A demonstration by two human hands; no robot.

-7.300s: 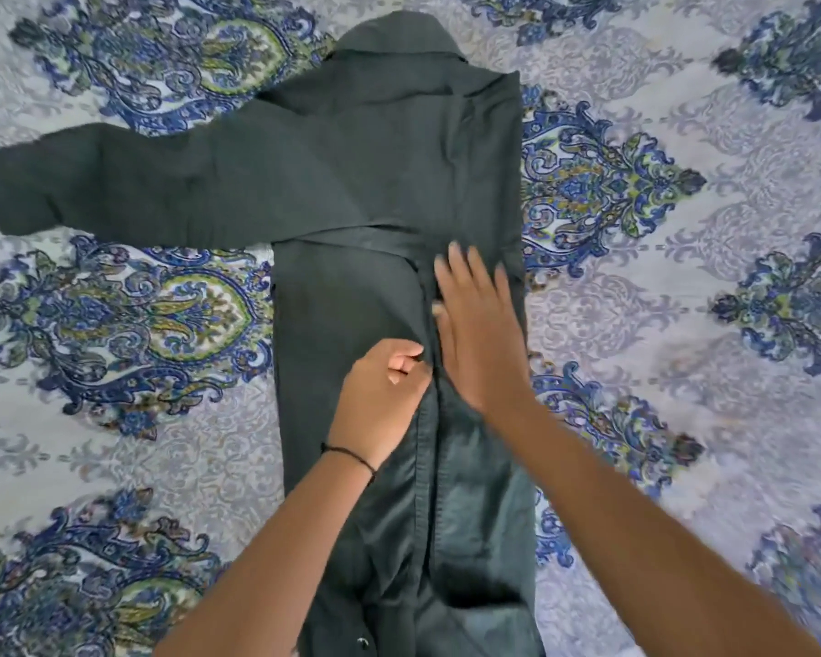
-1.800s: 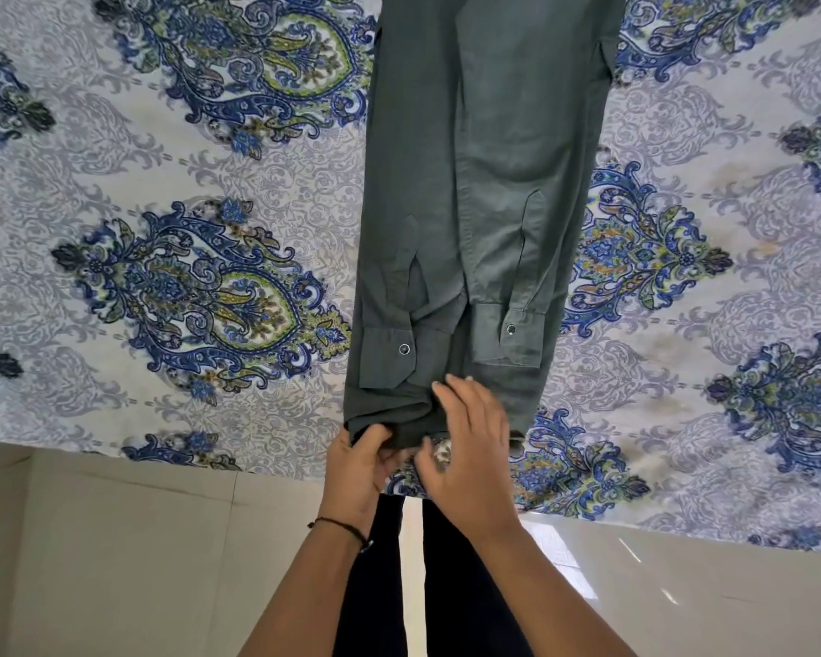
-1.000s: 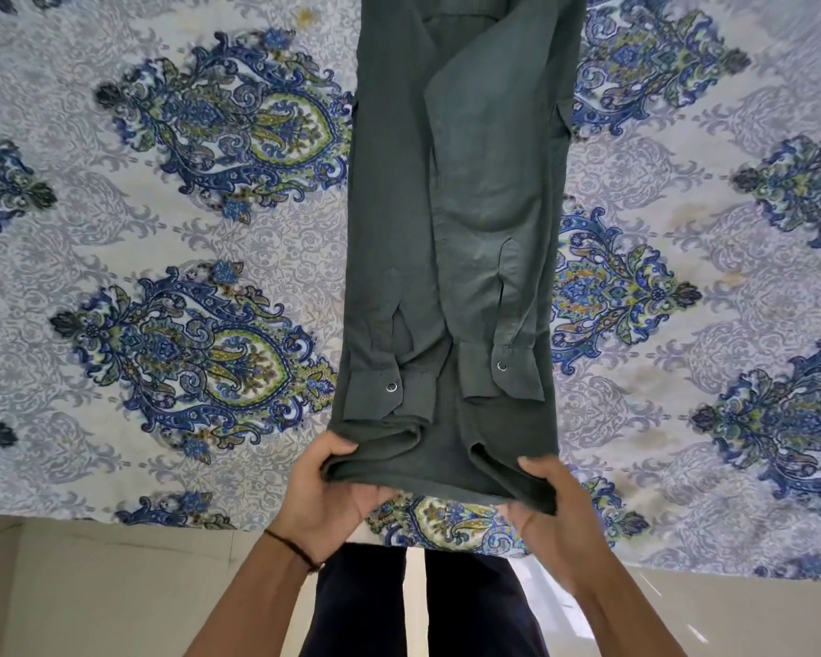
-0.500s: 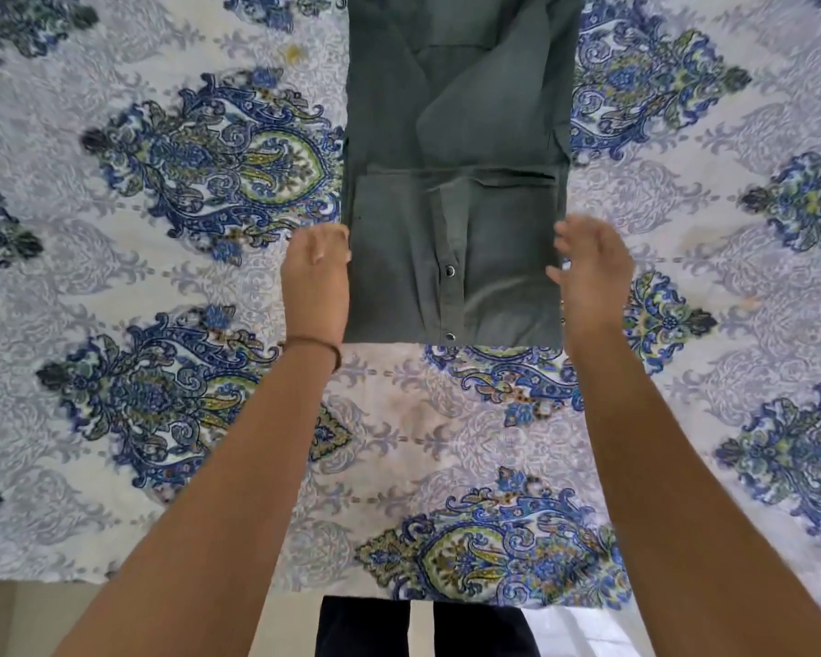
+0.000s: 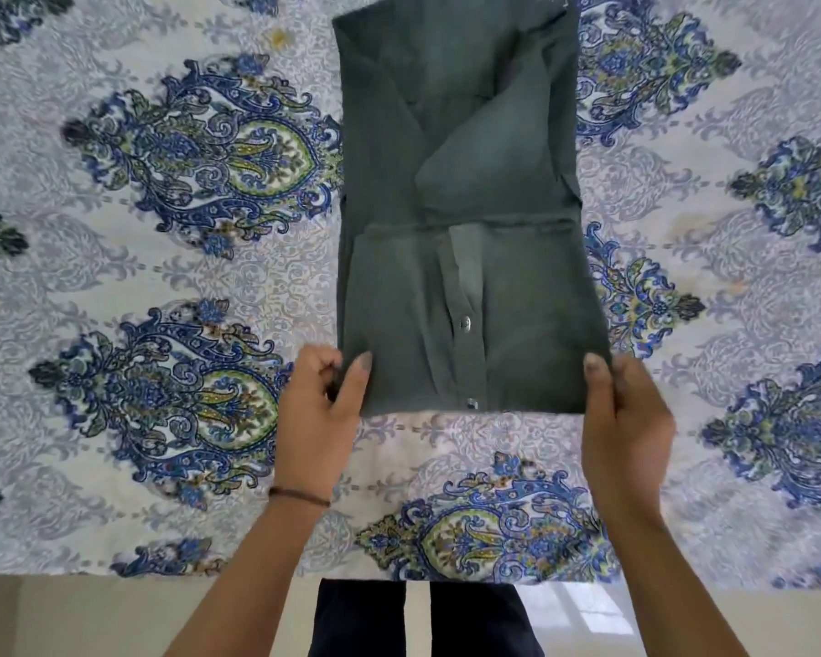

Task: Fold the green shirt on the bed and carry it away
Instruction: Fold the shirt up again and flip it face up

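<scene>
The dark green shirt (image 5: 465, 192) lies on the bed as a narrow rectangle, its lower part folded up over the sleeves so the button placket faces up. My left hand (image 5: 321, 410) pinches the near left corner of the fold between thumb and fingers. My right hand (image 5: 624, 414) grips the near right corner, thumb on top of the cloth. The collar end runs out of view at the top edge.
A bedsheet (image 5: 162, 258) with blue and green paisley medallions covers the bed. Its near edge (image 5: 209, 573) meets a pale tiled floor (image 5: 91, 618). My dark trouser legs (image 5: 366, 618) stand against that edge.
The shirt's hem was lifted from the bed's edge and folded up over the cuffs. My hands then slid back from the fold's sides to its near corners and closed on them.
</scene>
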